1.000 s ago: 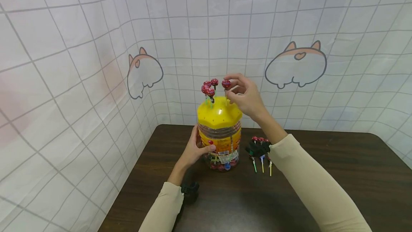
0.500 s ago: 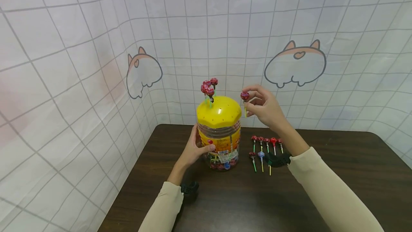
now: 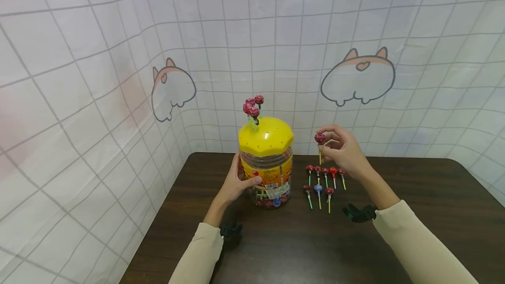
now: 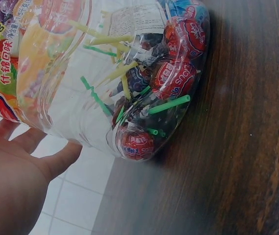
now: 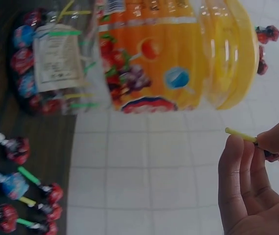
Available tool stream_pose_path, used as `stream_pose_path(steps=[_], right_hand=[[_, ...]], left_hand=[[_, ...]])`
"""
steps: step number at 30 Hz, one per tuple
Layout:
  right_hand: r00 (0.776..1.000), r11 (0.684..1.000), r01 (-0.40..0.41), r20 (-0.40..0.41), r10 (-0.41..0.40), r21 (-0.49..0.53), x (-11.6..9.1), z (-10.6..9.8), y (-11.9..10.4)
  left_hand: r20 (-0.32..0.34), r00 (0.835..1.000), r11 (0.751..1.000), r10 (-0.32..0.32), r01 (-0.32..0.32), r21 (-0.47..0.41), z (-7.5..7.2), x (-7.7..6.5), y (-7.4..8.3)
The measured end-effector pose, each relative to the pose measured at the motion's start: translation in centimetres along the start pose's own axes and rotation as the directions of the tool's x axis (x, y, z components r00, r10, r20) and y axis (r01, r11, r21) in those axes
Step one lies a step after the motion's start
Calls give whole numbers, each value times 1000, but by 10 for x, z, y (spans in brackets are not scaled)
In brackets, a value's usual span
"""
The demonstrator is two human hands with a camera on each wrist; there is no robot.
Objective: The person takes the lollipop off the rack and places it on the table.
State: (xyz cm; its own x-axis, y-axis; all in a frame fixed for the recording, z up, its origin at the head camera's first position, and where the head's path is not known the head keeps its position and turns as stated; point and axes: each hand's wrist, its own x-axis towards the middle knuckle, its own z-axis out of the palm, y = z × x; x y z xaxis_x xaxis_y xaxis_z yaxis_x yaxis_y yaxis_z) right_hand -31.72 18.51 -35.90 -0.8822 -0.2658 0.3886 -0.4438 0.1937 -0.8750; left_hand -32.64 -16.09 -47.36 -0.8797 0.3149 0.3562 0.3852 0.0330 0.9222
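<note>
A clear plastic candy jar (image 3: 272, 172) with a yellow lid (image 3: 272, 137) and a printed label stands upright on the table. My left hand (image 3: 234, 184) holds its left side, thumb across the front. Several lollipops with red wrappers (image 3: 254, 111) stick up from the left part of the lid. To the right of the jar, above the table, my right hand (image 3: 346, 150) pinches a lollipop (image 3: 320, 138) by its yellow stick, candy end up. In the right wrist view, thumb and fingers (image 5: 235, 152) meet on that stick. More lollipops (image 4: 173, 78) lie inside the jar's bottom.
Two rows of lollipops (image 3: 325, 171) lie on the dark wooden table (image 3: 284, 249) right of the jar; a blue one (image 3: 318, 189) is in the nearer row. A white gridded cloth (image 3: 276, 25) hangs behind and at the left. Dark bands are on both wrists.
My right hand has drawn a lollipop up out of the lid and carried it right and down, above the rows. The left hand has stayed on the jar.
</note>
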Motion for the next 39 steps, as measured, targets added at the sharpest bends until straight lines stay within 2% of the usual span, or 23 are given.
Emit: stream_pose_path(steps=[16, 23, 39], right_hand=[[999, 999, -41, 8, 41, -14, -41, -18, 48], [992, 992, -124, 4, 125, -29, -57, -22, 66], [973, 974, -223, 55, 225, -32, -79, -29, 99]], left_hand=[[11, 1000, 1000, 14, -14, -19, 0, 0, 2], [15, 1000, 1000, 26, -26, -16, 1, 0, 1], [25, 999, 999, 32, -31, -21, 1, 1, 2]])
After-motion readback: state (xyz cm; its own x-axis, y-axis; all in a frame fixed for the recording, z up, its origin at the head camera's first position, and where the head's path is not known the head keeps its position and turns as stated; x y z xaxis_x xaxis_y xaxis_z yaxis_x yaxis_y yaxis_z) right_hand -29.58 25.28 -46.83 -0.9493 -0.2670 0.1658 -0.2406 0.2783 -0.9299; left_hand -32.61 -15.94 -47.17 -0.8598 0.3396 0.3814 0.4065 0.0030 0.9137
